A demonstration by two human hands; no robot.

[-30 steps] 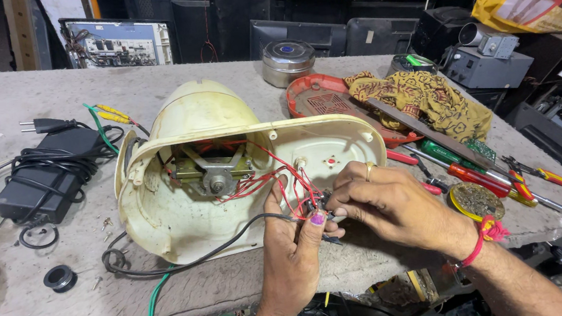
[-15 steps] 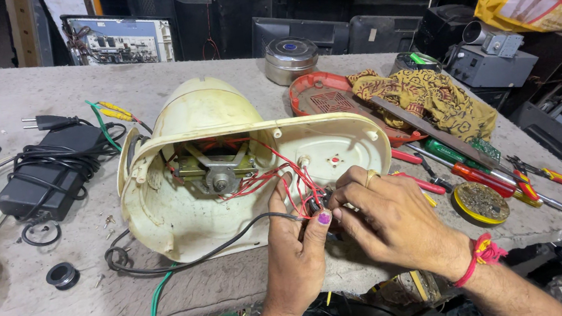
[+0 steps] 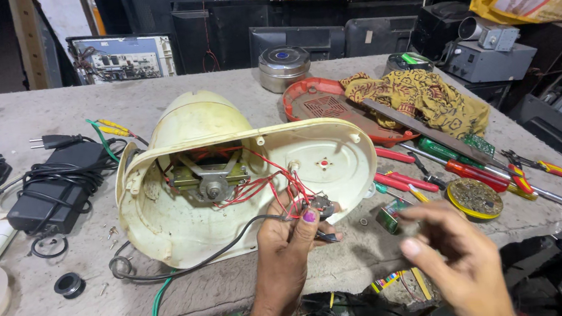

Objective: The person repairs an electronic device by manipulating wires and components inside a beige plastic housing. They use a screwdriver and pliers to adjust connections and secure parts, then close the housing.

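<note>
A cream plastic appliance housing (image 3: 189,223) lies on its side on the stone table, open toward me, with a motor (image 3: 208,177) and red wires (image 3: 266,185) inside. My left hand (image 3: 285,247) pinches a small dark switch part (image 3: 319,207) on the red wires at the housing's lower rim, together with a black cable. My right hand (image 3: 450,258) hovers blurred to the right, away from the housing, fingers loosely curled; nothing visible in it.
Screwdrivers and pliers (image 3: 469,174) lie right of the housing with a round solder tin (image 3: 474,197), a red lid (image 3: 325,106) and a patterned cloth (image 3: 423,94). A black adapter with cable (image 3: 56,189) sits left. A steel tin (image 3: 284,67) stands behind. The table edge (image 3: 193,312) is near.
My right hand has pulled away from the wires and moved right and toward me. My left hand stays on the switch part. The camera has shifted slightly.
</note>
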